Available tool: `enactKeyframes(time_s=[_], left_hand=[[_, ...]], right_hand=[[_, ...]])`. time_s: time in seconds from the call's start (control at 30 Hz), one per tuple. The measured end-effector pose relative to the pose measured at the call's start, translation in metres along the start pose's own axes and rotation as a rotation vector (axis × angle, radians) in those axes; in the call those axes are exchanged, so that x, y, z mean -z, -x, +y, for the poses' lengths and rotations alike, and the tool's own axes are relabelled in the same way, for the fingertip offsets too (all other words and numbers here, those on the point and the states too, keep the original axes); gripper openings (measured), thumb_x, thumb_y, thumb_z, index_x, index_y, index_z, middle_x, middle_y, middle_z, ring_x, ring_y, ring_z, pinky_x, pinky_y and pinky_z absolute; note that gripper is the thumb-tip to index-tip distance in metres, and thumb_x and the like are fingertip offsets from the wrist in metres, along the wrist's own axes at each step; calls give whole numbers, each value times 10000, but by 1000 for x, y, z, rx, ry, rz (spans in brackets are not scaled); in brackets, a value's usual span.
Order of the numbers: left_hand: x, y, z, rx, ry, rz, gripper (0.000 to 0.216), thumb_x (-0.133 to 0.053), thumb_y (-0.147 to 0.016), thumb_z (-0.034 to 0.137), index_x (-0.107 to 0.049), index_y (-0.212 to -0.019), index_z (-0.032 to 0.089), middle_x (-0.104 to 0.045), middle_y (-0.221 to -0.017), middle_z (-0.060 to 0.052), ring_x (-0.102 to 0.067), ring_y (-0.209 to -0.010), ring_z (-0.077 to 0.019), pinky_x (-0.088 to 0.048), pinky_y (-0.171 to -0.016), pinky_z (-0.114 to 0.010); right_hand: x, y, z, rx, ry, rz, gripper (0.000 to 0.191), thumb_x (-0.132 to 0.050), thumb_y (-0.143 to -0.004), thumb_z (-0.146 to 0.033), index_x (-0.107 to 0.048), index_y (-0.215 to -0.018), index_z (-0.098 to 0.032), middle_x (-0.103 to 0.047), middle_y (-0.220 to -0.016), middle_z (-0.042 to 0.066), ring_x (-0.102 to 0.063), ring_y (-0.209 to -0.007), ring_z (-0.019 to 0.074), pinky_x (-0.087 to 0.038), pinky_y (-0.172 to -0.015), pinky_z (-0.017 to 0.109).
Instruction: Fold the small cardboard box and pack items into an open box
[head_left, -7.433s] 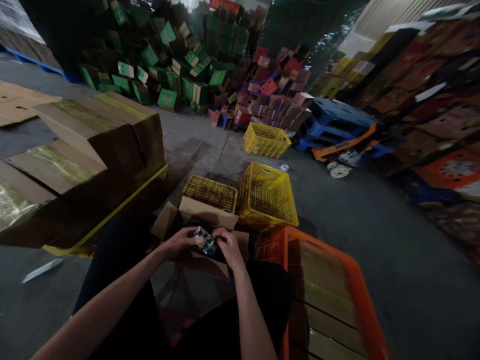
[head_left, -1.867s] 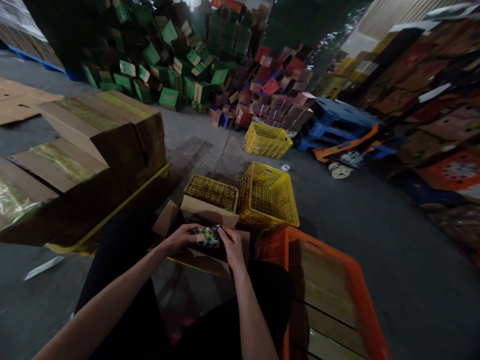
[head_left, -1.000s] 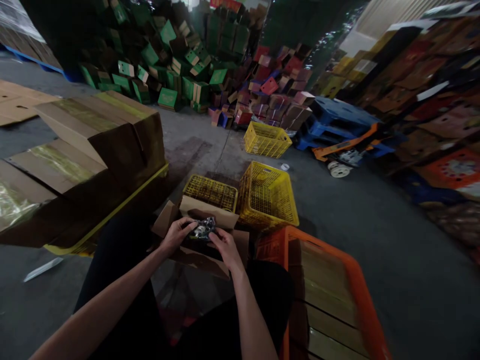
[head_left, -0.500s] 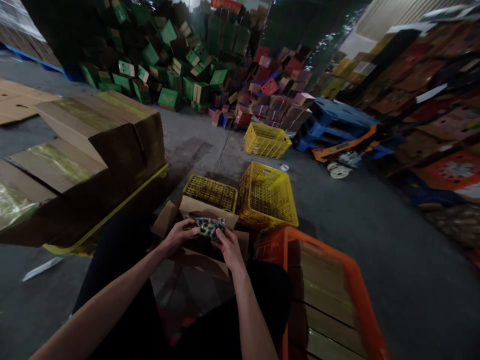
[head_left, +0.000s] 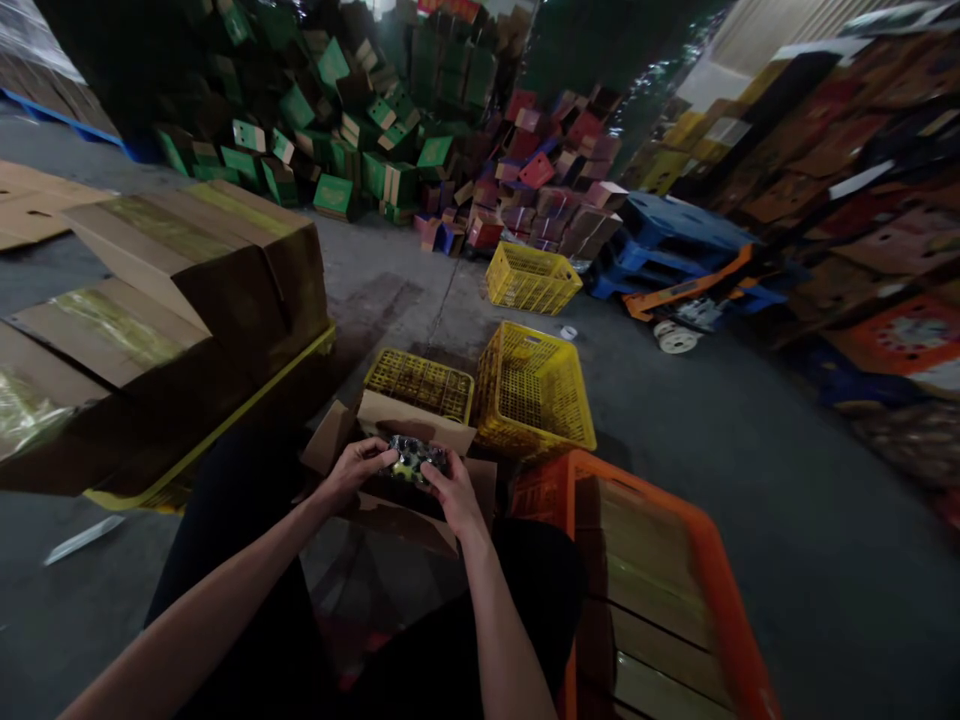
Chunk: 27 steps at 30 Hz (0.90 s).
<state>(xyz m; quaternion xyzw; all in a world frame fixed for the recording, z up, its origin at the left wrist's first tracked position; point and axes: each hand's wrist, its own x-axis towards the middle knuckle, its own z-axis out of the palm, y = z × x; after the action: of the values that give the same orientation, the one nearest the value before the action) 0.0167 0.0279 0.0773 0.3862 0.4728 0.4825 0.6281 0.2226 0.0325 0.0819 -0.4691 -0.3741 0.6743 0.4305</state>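
Observation:
A small dark, shiny packet [head_left: 415,461] with pale markings is held between both my hands. My left hand [head_left: 355,470] grips its left end and my right hand [head_left: 448,493] grips its right end. The packet hovers just over an open brown cardboard box [head_left: 417,426] that stands on the floor between my knees. The box's inside is too dark to make out.
Two yellow crates [head_left: 535,392] stand just beyond the box, a third [head_left: 531,279] farther off. An orange crate [head_left: 660,590] holding flat cardboard is at my right. Large cartons on a yellow pallet [head_left: 180,290] are at my left. Piles of green boxes [head_left: 337,130] and red boxes [head_left: 551,195] fill the back.
Both hands have kept turning the packet over the open box, shifting it slightly up and down; in the last half second it dropped a little lower.

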Motion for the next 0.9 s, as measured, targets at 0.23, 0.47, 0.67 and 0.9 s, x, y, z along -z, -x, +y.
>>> enactKeyframes(time_s=[0.23,0.47,0.67,0.9], left_hand=[[-4,2,4,179,154,-93,567,-754,-735,603,-702,-1088,163,-727,-991,-99,-683,-860,-216,-523,-704,-285],[-1,-1,-3,162,122,-132,543,-870,-642,485,-734,-1052,157,-740,-1069,-115,-689,-976,-274,-548,-823,-350],[3,-3,-6,141,155,-36,528,-829,-697,512,-700,-1048,140,-726,-1066,-112,-694,-924,-231,-559,-802,-330],[1,-1,-3,192,220,10,784,-746,-759,600,-491,-1403,234,-719,-1098,-115,-727,-867,-228,-569,-792,-363]], right_hand=[[4,0,-1,29,98,58,522,-784,-714,-507,-624,-1143,-257,-678,-1123,38,-655,-988,227,-582,-690,290],[0,1,-3,9,141,31,660,-759,-735,-537,-558,-1315,-292,-645,-1273,61,-648,-1093,267,-596,-762,346],[-6,6,-12,252,402,-68,804,-847,-683,-381,-504,-1411,-385,-279,-1622,-22,-257,-1492,269,-337,-1160,421],[-4,6,-16,202,426,-121,443,-692,-835,-436,-669,-1259,-309,-678,-1283,28,-615,-1190,273,-465,-1049,438]])
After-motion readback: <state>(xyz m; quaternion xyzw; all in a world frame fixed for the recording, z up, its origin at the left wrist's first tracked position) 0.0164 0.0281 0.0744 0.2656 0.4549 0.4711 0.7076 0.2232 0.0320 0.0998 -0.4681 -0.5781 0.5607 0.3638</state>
